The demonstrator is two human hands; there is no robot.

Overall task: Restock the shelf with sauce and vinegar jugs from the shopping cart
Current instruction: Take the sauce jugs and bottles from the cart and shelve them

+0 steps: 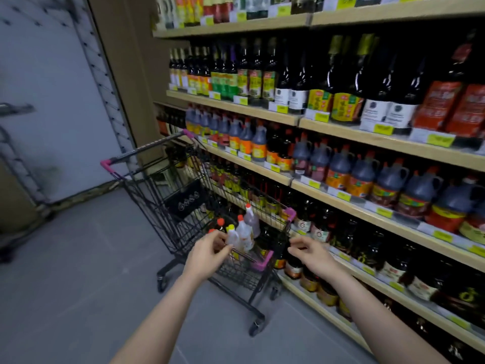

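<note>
Hands [210,252] [311,254] both open and empty, over shopping cart [168,185] (clear jugs [244,232] inside), beside shelf [328,190].

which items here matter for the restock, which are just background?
Job:
shopping cart
pale jugs in the cart
handled dark jugs on the shelf
left hand
right hand

Background:
tall dark bottles on the upper shelf
grey wall panel
metal rack at left

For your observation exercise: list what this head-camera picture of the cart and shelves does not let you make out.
- Label text on the shelf jugs: blurred, unreadable.
- Price tags: too small.
- Lower contents of the shopping cart: hidden by its wire mesh and the left hand.
- Top shelf bottles: cut off by the upper edge.
- Right hand: fingertip contact unclear.
</note>
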